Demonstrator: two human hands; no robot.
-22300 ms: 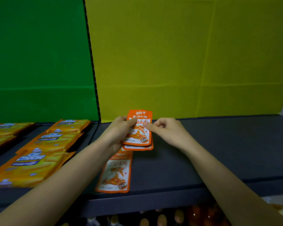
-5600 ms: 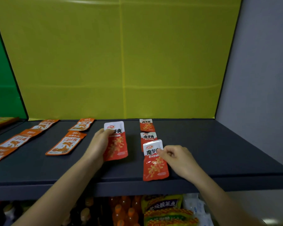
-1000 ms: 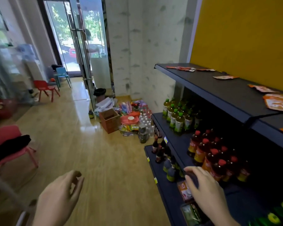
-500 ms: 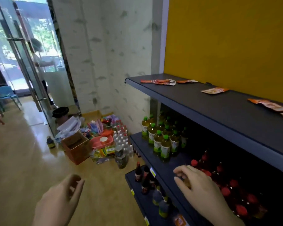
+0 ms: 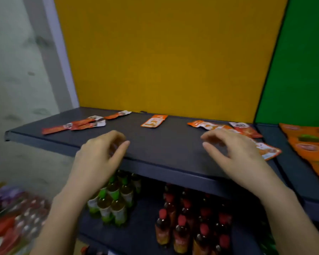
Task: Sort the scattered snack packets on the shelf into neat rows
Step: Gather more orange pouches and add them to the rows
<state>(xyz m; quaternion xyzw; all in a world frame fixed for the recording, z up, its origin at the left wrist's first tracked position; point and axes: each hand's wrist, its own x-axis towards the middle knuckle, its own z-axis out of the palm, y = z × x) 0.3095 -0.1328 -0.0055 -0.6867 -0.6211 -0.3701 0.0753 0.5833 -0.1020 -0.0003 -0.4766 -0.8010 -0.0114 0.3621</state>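
Grey shelf (image 5: 164, 144), snack packets (image 5: 154, 120) unsorted
Left hand (image 5: 98, 159) and right hand (image 5: 234, 153) have just risen over its front edge, fingers (image 5: 123, 146) loosely curled, empty; packets lie scattered behind them, so sorting here looks imminent

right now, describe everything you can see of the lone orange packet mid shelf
The orange packet is a flat, glossy pouch, orange with a paler printed panel; the print is too blurred to read. It lies flat and slightly askew on the dark shelf, close to the yellow back panel, with bare shelf all round it. The left hand and right hand are nearer the front edge, not touching it.
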